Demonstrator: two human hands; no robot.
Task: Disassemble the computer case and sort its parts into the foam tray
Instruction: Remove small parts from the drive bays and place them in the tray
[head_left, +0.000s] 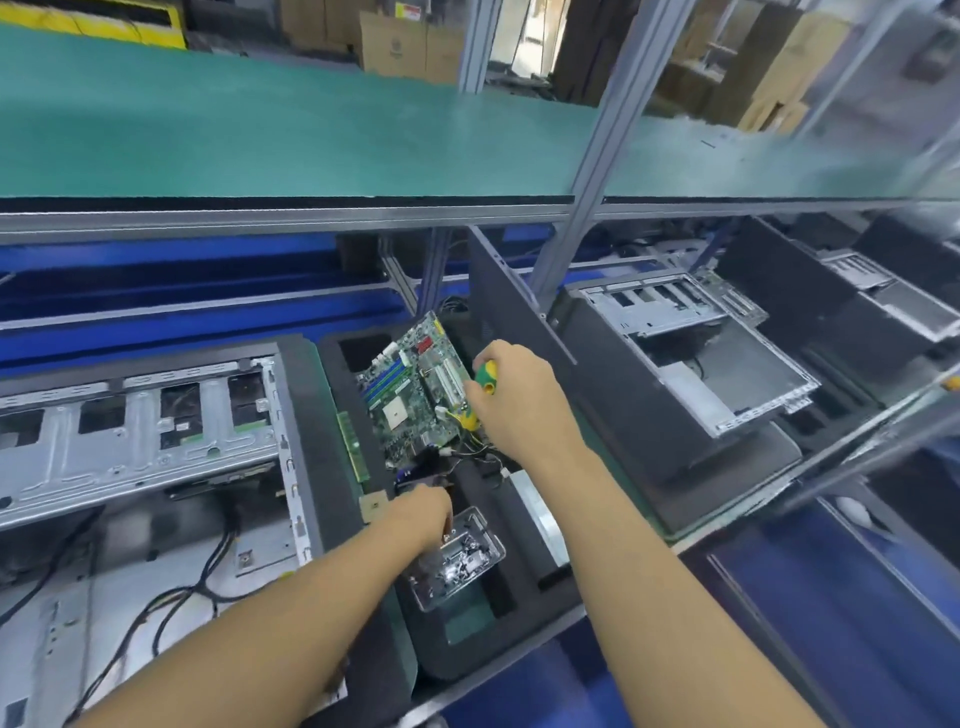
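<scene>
The right hand (511, 395) is curled tight round the green and yellow handle of a screwdriver (486, 378), held over the far right part of the foam tray (457, 660). The tool's tip is hidden under the hand. Just left of this hand a motherboard (413, 387) lies tilted in the far part of the tray, its blue slots facing up, with thin wires bunched at its near right corner.

The left hand (423, 514) reaches in from the near left, fingers pointed down at the far edge of a clear box (457, 558) of screws that sits in the near half of the tray. Whether these fingers pinch anything cannot be told. A small square chip (374, 505) rests just left of this hand, and a green memory stick (354, 448) stands in a slot along the tray's left side. A silver plate (540, 512) lies in the tray right of the box.

The case (130, 447) lies open on the left, just beside the tray, black cables (208, 571) trailing across its near part. A dark panel (519, 312) stands upright on the tray's right, and beyond it a second case (691, 358) lies open. A green shelf (260, 130) runs across above
</scene>
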